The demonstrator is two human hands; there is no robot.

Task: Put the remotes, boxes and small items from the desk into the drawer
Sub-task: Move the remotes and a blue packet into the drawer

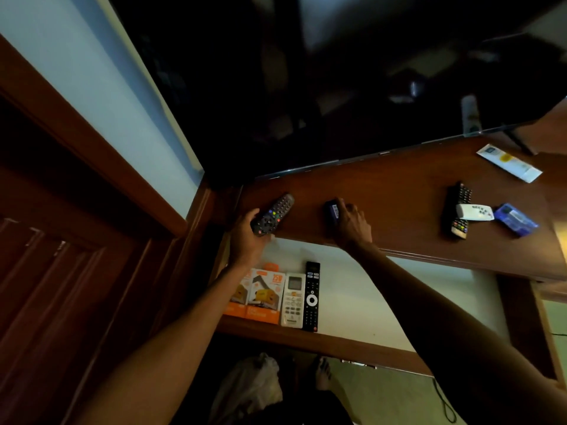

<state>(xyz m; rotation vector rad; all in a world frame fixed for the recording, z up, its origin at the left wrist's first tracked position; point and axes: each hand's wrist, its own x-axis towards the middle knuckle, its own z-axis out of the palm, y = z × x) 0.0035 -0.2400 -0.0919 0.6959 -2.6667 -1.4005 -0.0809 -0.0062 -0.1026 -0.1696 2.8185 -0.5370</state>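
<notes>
My left hand [247, 237] grips a dark remote [272, 215] at the desk's [399, 191] left edge, above the open drawer [352, 289]. My right hand [349, 222] rests fingers on a small blue item [332, 210]; whether it grips, I cannot tell. The drawer holds 2 orange boxes [260, 297], a white remote [293, 300] and a black remote [311, 296]. Further right on the desk lie 2 crossed remotes [457, 211], a blue box [515, 219] and a white packet [509, 162], under the TV [306, 87].

Surface [399, 191]: dark reddish wood, smooth, semi-gloss sheen. Drawer [352, 289] lining pale and matt, wood front rail. Remotes look plastic: black one [312, 296] glossy, white one [293, 300] matt. Orange boxes [260, 297] printed card. TV screen [306, 87] glossy black, reflective.
</notes>
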